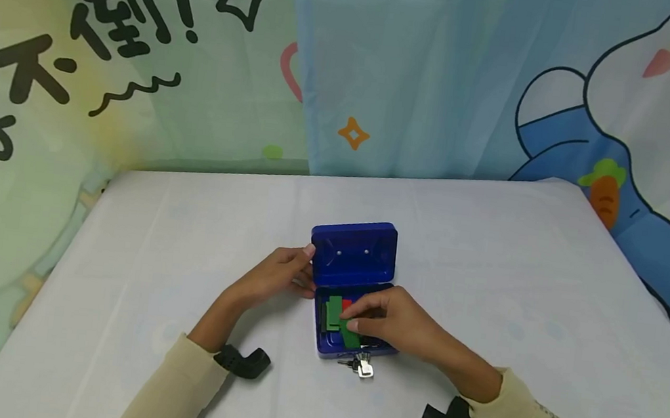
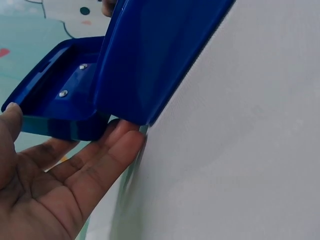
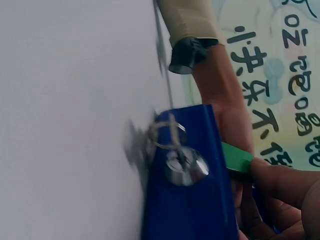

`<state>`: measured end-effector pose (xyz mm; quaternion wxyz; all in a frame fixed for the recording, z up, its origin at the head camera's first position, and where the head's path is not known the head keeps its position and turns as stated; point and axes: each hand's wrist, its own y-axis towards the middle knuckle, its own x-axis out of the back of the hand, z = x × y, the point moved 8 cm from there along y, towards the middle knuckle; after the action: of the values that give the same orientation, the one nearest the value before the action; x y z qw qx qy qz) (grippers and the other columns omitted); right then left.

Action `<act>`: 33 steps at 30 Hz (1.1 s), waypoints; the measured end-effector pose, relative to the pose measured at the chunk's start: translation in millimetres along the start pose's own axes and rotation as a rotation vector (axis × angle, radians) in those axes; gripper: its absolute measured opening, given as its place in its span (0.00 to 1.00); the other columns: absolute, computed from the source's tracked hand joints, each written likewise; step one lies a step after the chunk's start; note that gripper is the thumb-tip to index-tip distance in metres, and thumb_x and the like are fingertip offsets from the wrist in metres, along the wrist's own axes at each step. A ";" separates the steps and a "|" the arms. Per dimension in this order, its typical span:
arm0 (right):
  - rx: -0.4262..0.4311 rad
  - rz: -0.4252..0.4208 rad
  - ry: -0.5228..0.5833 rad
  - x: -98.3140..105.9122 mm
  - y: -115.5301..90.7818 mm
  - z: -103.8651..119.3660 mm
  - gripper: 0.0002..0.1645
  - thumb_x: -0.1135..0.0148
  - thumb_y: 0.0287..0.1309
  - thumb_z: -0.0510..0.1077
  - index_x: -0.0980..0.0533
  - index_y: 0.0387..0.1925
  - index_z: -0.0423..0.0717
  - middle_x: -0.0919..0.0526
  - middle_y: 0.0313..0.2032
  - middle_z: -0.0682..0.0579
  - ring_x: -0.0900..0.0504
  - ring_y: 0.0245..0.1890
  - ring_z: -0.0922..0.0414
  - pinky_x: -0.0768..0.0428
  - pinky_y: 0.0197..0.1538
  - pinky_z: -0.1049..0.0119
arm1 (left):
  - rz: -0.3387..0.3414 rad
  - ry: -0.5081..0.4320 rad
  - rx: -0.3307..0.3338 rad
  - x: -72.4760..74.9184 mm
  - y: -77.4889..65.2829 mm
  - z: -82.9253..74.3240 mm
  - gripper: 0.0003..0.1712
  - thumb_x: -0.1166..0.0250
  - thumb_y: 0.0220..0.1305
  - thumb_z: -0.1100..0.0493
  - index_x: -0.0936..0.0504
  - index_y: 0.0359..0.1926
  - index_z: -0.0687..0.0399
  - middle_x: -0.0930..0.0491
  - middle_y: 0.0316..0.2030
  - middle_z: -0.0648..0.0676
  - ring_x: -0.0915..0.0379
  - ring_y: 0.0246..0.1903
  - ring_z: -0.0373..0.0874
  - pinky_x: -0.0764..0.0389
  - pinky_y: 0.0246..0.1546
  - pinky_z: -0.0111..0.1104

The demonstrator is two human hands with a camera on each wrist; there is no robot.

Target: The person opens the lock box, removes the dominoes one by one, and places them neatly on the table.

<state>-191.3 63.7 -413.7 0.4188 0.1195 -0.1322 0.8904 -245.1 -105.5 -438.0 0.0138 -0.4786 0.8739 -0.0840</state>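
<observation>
A small blue metal cash box [image 1: 327, 354] stands on the table with its lid [image 1: 354, 255] raised. My left hand [image 1: 279, 272] holds the lid's left side: in the left wrist view the thumb [image 2: 11, 119] lies at its edge and the fingers [image 2: 95, 172] reach behind it. My right hand [image 1: 399, 319] reaches into the box and pinches a green block [image 1: 349, 336] between thumb and index finger. In the right wrist view that thumb [image 3: 280, 180] presses on the green block [image 3: 237, 159]. Another green block [image 1: 333, 312] and a red piece [image 1: 346, 303] lie inside.
A silver lock with keys [image 1: 364, 367] sticks out of the box's front. The white-covered table [image 1: 186, 221] spreads around the box. Behind it hangs a printed cloth [image 1: 410, 74]. Black cameras [image 1: 242, 363] are strapped to both wrists.
</observation>
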 end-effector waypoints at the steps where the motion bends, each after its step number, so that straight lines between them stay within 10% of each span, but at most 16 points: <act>1: 0.001 -0.001 0.022 2.1 0.0 0.2 0.10 0.35 0.61 0.40 0.16 0.42 0.40 0.15 0.40 0.50 0.17 0.40 0.55 0.19 0.43 0.64 | 0.003 0.007 -0.003 0.4 -0.7 0.0 0.34 0.57 0.76 0.42 0.27 0.59 0.70 0.19 0.42 0.64 0.20 0.39 0.51 0.19 0.43 0.43; 33: -0.095 -0.188 0.193 103.8 -7.9 -27.6 0.17 0.36 0.60 0.36 0.21 0.48 0.27 0.17 0.44 0.44 0.17 0.34 0.52 0.18 0.43 0.59 | 0.045 0.245 0.002 -4.0 -1.3 4.0 0.28 0.34 0.62 0.60 0.28 0.62 0.62 0.19 0.45 0.56 0.24 0.44 0.49 0.25 0.49 0.38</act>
<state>-252.4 152.0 -405.0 0.5161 0.0253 -0.1215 0.8475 -241.4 -103.4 -441.9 -0.0904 -0.4451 0.8795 -0.1425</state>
